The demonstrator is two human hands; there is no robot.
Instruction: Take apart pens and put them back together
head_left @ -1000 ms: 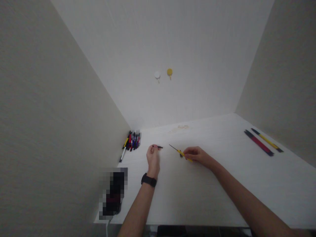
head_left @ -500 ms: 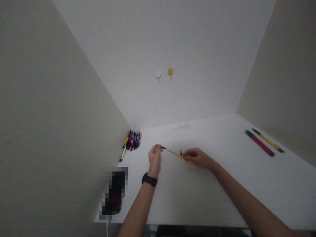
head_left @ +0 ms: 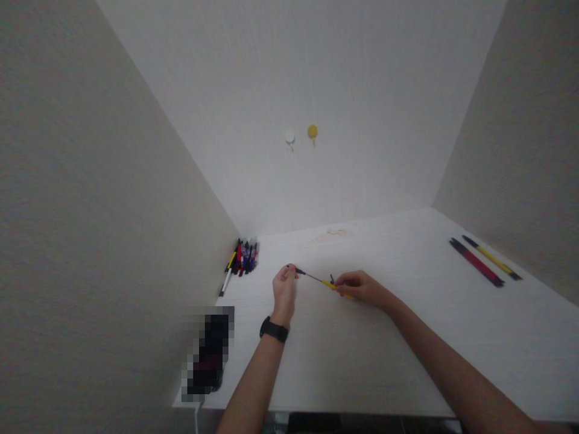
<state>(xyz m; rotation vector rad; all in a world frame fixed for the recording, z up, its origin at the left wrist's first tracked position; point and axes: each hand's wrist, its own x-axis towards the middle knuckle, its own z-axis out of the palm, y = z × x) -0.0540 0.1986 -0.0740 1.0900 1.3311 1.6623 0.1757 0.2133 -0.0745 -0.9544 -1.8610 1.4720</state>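
Between right fingers (head_left: pixel 348 278), yellow barrel (head_left: pixel 329 284) (middle hidden)

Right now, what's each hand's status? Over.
Left hand pinching small black tubular piece. Right hand holding slim yellow barrel. Barrel's thin dark rod seemingly touching black piece. Small dark object beside right hand.

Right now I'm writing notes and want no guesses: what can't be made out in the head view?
Head view throughout:
Middle of the yellow tool: covered by the right hand.
Part of the black piece: covered by the left hand.
Whether the rod's tip enters that piece or only meets it: too small.
Dark shape at left: masked by pixel blocks.
White cable: cut off by the bottom edge.
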